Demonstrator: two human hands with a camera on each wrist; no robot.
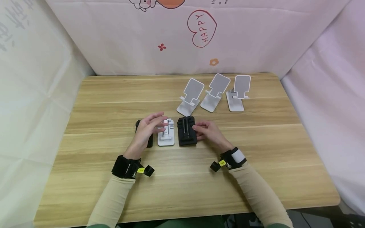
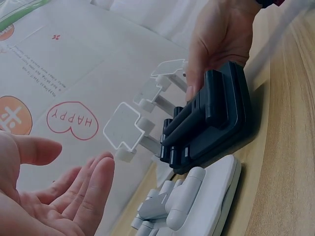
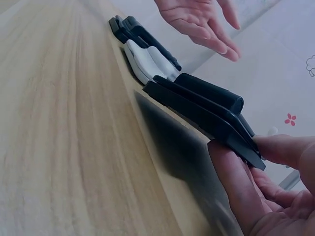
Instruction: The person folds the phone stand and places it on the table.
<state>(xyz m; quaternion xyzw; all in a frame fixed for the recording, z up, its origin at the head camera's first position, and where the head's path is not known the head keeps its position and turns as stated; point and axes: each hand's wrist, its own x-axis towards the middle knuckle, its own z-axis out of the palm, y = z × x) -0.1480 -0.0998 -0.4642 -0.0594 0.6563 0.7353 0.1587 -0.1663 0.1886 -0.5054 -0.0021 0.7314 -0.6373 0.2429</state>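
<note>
My right hand [image 1: 209, 133] pinches the right edge of a folded black phone stand [image 1: 186, 131], thumb on top and fingers beneath. In the right wrist view that black stand [image 3: 197, 105] is tilted, its gripped side raised over its shadow on the table. My left hand [image 1: 145, 131] hovers with fingers loosely extended and holds nothing. Below it lies a folded white phone stand [image 1: 166, 136], partly covered by the fingers in the head view. Another folded black phone stand [image 1: 150, 142] lies to the left, mostly hidden under the left hand.
Three unfolded white phone stands with grey plates stand at the back: a left one [image 1: 192, 91], a middle one [image 1: 218, 87] and a right one [image 1: 241, 88]. The wooden table [image 1: 256, 183] meets a printed white cloth [image 1: 128, 47] behind.
</note>
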